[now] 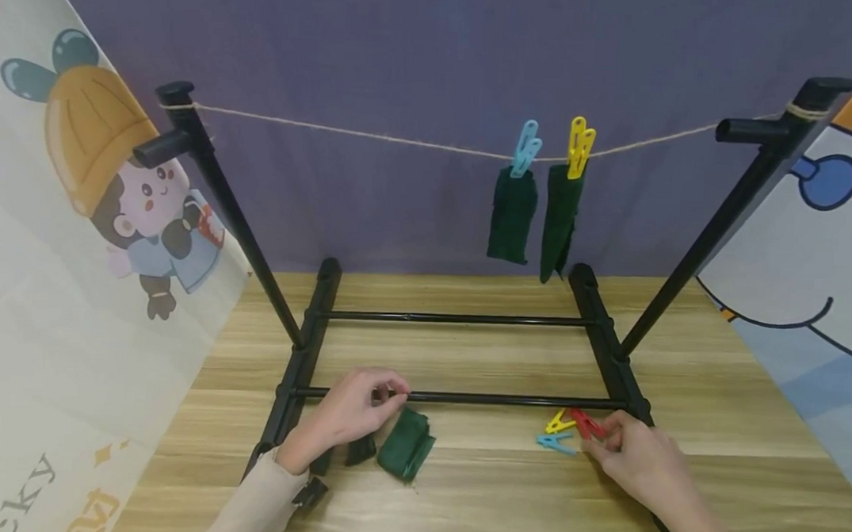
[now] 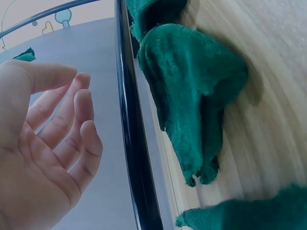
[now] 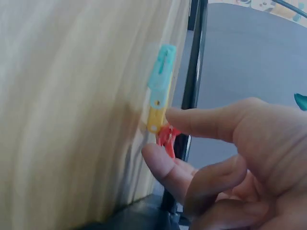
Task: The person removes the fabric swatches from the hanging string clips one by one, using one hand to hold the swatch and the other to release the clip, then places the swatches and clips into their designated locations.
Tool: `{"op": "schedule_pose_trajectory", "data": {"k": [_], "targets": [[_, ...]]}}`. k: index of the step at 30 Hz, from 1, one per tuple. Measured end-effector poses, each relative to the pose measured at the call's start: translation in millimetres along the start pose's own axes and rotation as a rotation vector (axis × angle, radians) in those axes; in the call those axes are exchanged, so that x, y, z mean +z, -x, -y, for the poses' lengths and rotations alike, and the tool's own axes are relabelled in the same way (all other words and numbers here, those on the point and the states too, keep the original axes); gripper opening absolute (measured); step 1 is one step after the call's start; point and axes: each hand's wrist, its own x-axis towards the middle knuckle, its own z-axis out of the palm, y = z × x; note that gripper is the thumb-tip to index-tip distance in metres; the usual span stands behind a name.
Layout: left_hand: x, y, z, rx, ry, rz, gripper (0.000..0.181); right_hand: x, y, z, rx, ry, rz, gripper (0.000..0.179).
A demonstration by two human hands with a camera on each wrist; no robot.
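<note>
My right hand (image 1: 635,454) pinches a red clothespin (image 1: 586,423) between thumb and index finger, low by the rack's front bar. Beside it lie a yellow clothespin (image 1: 559,421) and a light blue clothespin (image 1: 556,442). Over the left end of that bar, my left hand (image 1: 355,410) has loosely bent fingers with nothing between them, thumb and index tips close. Near it on the table lies a folded dark green cloth (image 1: 405,444); another green cloth (image 1: 361,450) is partly hidden by the wrist. In the left wrist view, a rumpled green cloth (image 2: 192,91) lies across the bar from the palm.
A black rack (image 1: 459,318) stands on the wooden table, with a string (image 1: 346,134) tied between its posts. Two green cloths (image 1: 512,214) hang there, held by a blue clothespin (image 1: 526,150) and a yellow clothespin (image 1: 579,148).
</note>
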Motion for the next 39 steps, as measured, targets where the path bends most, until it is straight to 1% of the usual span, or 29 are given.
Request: {"op": "schedule_pose_trajectory", "data": {"k": [4, 11, 14, 17, 22, 24, 27, 30, 33, 36, 39], "targets": [[1.9, -1.5, 0.7, 0.013, 0.002, -0.010, 0.012, 6, 0.5, 1, 0.016, -0.019, 0.008, 0.047], [4.2, -4.3, 0.7, 0.019, 0.014, -0.016, 0.012, 9, 1.0, 1, -0.011, -0.036, 0.014, 0.041], [5.3, -5.2, 0.6, 0.019, 0.016, -0.009, 0.013, 7, 0.1, 2, 0.008, -0.050, 0.036, 0.044], [6.4, -6.0, 0.5, 0.023, 0.013, -0.004, 0.013, 6, -0.8, 2, 0.032, -0.056, 0.049, 0.052], [7.2, -6.3, -0.3, 0.018, 0.019, -0.003, 0.014, 5, -1.1, 1, 0.055, -0.056, 0.050, 0.061], [7.6, -6.3, -0.3, 0.020, 0.025, 0.000, 0.014, 6, -0.3, 1, 0.051, -0.056, 0.047, 0.062], [8.3, -6.2, -0.2, 0.025, 0.025, 0.001, 0.014, 10, 2.1, 0, 0.033, -0.053, 0.005, 0.058], [8.8, -6.3, -0.2, 0.030, 0.022, -0.001, 0.013, 14, 5.6, 0, 0.016, -0.071, -0.068, 0.049], [9.0, -6.1, -0.5, 0.029, 0.019, -0.003, 0.014, 17, 9.3, 1, 0.012, -0.104, -0.137, 0.045], [9.0, -5.7, -0.9, 0.020, 0.012, -0.002, 0.014, 20, 11.4, 2, 0.007, -0.148, -0.177, 0.046], [9.3, -5.3, -1.2, 0.011, 0.008, 0.003, 0.014, 21, 13.0, 3, 0.001, -0.194, -0.197, 0.047]]}}
